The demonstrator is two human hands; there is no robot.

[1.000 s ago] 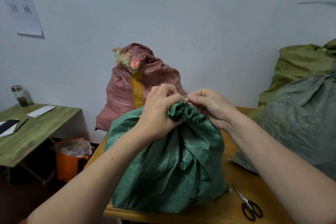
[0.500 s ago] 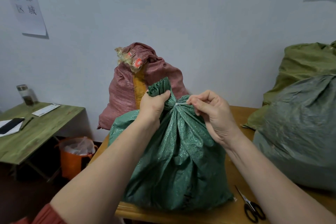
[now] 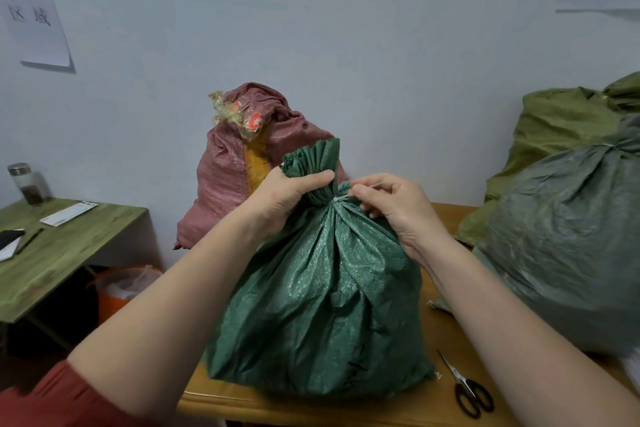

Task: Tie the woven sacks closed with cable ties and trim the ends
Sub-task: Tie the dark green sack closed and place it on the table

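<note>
Cinching cable tie (image 3: 341,198): newly tight round green sack (image 3: 322,288) neck.
Left hand (image 3: 287,198): grips the neck.
Right hand (image 3: 391,208): pinches tie tail.
Next: trimming.

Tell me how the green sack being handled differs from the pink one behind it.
The green sack has its neck gathered and cinched by a white cable tie. The pink sack shows no tie, and crinkled plastic pokes from its top. The left hand grips the green sack's neck and the right hand pinches the tie's tail; no hand touches the pink sack. Both are woven and bulging full.
</note>
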